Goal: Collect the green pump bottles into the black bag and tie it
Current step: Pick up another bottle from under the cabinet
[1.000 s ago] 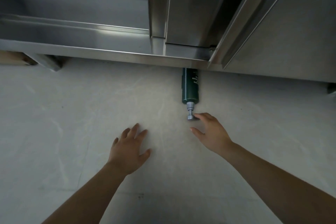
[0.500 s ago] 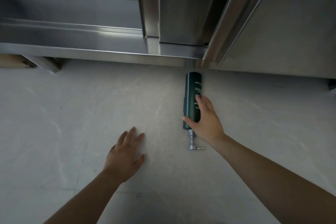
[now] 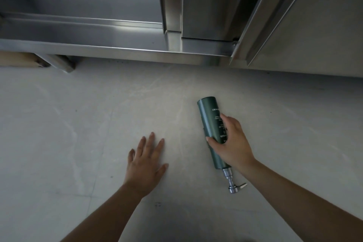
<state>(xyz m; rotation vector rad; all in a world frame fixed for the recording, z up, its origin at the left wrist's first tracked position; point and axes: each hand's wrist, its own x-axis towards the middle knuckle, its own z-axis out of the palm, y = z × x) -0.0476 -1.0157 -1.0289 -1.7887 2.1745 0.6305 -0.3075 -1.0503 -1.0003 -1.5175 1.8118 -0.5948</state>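
One bottle in view: a single green pump bottle [image 3: 211, 131] is seen lying on its side on the pale floor [image 3: 78, 124], base toward the steel cabinet [image 3: 196, 6], silver pump head [image 3: 234, 185] toward the camera.
Bottle position: it is placed clear of the cabinet's lower edge, out in the open, slightly slanted, with the pump end resting on or just above the floor; which of the two cannot be told.
Right hand: the right hand [image 3: 232, 143] is wrapped over the bottle's middle, thumb on the near left side and fingers curled across the printed label, so the bottle is grasped.
Left hand: the left hand [image 3: 146, 163] is spread flat on the floor, palm down, fingers apart, nothing held; it is judged to be used as a support.
Black bag: no bag is shown anywhere in the head view, so its place cannot be told.
Other bottles: none are visible here.
Step in hand: the collecting step is judged to be under way, with this bottle secured but not yet bagged.
Next move: the bottle is to be lifted off the floor and carried to the bag, which must first be found outside the view.
Care needed: the protruding pump spout is likely to catch on the bag's mouth, so base-first entry is advised.
Tying: this is judged to be left for later.
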